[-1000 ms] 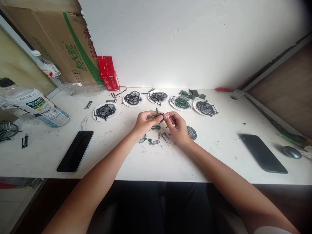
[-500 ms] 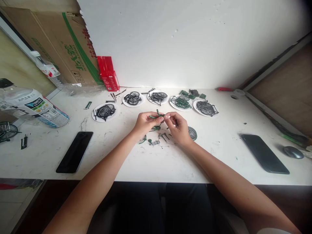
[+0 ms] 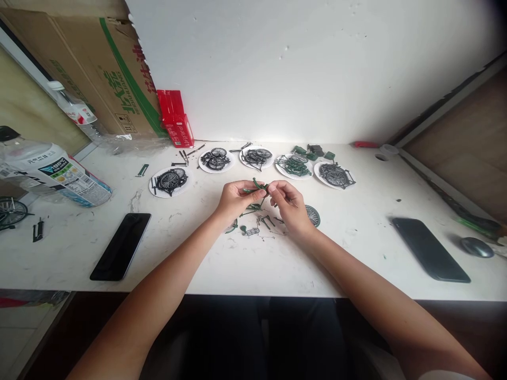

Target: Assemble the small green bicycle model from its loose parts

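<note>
Between my hands, over the middle of the table, is a small green part (image 3: 258,184) with thin arms. My left hand (image 3: 237,199) pinches it from the left with thumb and fingers. My right hand (image 3: 288,205) is closed at its right end, the fingertips touching the part; some of its fingers are curled under and partly hidden. Below the hands lie a green-rimmed wheel (image 3: 312,216), a small grey rack-like piece (image 3: 252,231), a curved green piece (image 3: 232,227) and several thin parts.
Paper plates (image 3: 153,191) of dark and green bicycle parts line the back. A phone (image 3: 121,247) and large bottle (image 3: 75,177) are left; a dark slab (image 3: 431,249) and mouse (image 3: 477,247) are right. A red box (image 3: 176,119) stands behind.
The green part has tilted slightly between my fingers. My right fingers have shifted a little around its right end; my left hand has hardly moved.
</note>
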Motion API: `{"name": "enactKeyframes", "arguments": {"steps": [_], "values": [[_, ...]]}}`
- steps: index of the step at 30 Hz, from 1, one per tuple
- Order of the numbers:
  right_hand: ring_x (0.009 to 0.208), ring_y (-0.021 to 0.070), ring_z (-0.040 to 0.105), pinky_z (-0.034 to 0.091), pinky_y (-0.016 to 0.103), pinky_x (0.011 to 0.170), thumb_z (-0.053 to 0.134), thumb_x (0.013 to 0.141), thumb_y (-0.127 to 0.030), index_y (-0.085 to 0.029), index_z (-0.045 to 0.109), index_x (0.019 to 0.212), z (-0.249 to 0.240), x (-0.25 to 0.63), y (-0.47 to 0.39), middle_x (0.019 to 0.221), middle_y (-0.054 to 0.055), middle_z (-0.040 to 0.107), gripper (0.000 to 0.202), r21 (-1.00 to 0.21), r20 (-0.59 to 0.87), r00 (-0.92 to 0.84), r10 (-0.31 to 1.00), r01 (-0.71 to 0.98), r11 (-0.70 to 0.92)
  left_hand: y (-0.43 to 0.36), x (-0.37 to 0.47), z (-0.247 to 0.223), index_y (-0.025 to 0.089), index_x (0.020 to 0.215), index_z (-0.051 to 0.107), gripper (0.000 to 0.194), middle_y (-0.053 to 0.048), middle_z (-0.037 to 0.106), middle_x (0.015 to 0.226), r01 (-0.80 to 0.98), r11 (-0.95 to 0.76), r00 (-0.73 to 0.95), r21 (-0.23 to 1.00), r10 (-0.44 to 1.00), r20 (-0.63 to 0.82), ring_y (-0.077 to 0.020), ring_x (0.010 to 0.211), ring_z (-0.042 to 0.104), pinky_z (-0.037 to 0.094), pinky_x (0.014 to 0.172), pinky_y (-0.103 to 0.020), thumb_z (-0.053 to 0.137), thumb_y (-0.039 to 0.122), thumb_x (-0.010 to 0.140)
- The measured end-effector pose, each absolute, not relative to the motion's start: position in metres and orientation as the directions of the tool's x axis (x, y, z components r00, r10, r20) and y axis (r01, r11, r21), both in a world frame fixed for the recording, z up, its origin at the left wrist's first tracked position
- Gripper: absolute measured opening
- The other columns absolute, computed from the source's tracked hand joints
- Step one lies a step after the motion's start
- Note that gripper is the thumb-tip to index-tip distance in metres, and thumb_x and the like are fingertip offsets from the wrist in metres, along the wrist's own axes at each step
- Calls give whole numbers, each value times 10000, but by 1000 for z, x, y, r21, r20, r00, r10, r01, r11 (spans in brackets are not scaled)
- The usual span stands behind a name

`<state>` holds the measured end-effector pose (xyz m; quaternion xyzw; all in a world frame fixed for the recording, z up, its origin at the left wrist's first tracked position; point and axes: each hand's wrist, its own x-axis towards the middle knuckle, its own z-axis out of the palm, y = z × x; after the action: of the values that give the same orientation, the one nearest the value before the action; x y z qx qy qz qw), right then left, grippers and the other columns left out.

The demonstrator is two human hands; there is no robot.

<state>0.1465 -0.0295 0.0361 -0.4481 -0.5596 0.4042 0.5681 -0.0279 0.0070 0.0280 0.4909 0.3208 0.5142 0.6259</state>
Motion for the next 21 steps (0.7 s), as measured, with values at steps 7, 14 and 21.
{"name": "enactKeyframes", "arguments": {"steps": [7, 14, 21], "values": [[698, 153, 492, 400, 300, 635, 776, 928, -645, -246, 727, 1011, 37, 147, -32, 709, -32, 445, 410, -963, 266, 48, 963, 59, 263, 7, -28, 25, 161, 1036, 857, 526, -111, 828, 1048, -295, -43, 257, 954, 959, 122, -243, 974, 760, 616, 905, -374, 1022, 466, 641], [658, 143, 454, 372, 298, 611, 754, 950, -631, -247, 728, 1038, 35, 147, -31, 696, -38, 456, 394, -956, 284, 47, 958, 96, 278, 7, -26, 25, 175, 1047, 860, 494, -103, 832, 1045, -297, -54, 241, 953, 962, 129, -230, 957, 763, 623, 900, -377, 1011, 455, 670], [643, 148, 448, 359, 296, 589, 730, 961, -640, -243, 729, 1028, 34, 148, -30, 666, -44, 436, 402, -945, 301, 38, 953, 145, 293, 7, -26, 26, 161, 1030, 853, 485, -105, 833, 1038, -314, -39, 243, 949, 963, 120, -229, 962, 772, 626, 917, -379, 1017, 439, 668]]}}
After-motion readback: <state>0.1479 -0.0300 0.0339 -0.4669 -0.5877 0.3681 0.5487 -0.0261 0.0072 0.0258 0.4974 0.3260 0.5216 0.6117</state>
